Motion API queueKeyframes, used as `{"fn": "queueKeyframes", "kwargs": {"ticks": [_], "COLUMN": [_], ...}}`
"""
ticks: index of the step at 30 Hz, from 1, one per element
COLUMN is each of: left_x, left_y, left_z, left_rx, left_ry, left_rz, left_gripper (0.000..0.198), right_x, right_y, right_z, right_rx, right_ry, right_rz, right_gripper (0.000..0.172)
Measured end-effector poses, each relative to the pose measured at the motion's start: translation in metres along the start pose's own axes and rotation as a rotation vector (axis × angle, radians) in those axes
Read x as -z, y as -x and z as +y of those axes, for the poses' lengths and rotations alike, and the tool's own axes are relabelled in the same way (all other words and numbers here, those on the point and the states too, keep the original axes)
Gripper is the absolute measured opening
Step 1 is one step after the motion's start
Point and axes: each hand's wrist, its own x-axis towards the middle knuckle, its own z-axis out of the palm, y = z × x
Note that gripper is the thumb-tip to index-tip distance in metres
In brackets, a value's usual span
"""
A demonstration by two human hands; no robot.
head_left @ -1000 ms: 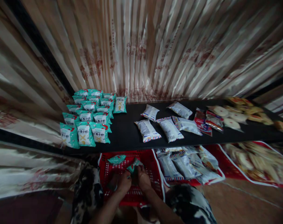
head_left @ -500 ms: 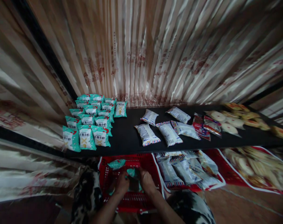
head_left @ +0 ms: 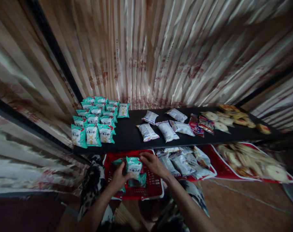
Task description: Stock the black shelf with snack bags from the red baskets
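Both hands are over a red plastic basket (head_left: pixel 146 190) that sits below the front edge of the black bench (head_left: pixel 128 139). The left hand (head_left: pixel 118 175) grips a teal snack packet (head_left: pixel 134 166) by its left side, thumb on the front, and holds it upright just above the basket. The right hand (head_left: pixel 152 162) lies at the packet's upper right corner, fingers stretched out; whether it grips is unclear. More teal packets (head_left: pixel 137 182) lie in the basket beneath. On the bench, rows of teal packets (head_left: pixel 93 127) stand at the left, with white striped-edge packets (head_left: pixel 157 130) near the middle.
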Motion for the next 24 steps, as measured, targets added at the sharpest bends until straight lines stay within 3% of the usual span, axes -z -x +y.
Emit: {"fn": "queueKeyframes", "kwargs": {"ticks": [4,10,15,20,24], "left_x": [0.012,0.029,0.027,0.018,0.008], "left_y": [-0.009,-0.026,-0.049,-0.083,-0.105], "left_z": [0.011,0.042,0.066,0.084,0.094], "left_rx": [-0.079,-0.164,-0.197,-0.221,-0.337], "left_ry": [0.163,0.181,0.247,0.062,-0.184], "left_rz": [-0.016,0.019,0.016,0.271,0.510], "left_gripper": [0.060,0.051,0.053,0.050,0.048], "right_x": [-0.006,-0.017,-0.017,-0.003,0.011], "right_y": [0.000,-0.004,-0.020,-0.058,-0.104], "right_z": [-0.007,-0.008,-0.014,-0.029,-0.046], "right_rx": [0.001,0.082,0.146,0.090,0.098], "right_ry": [-0.307,-0.225,-0.166,0.118,0.300], "right_rz": [0.017,-0.012,0.048,0.186,0.272], "right_gripper": [0.050,0.057,0.046,0.037,0.029]}}
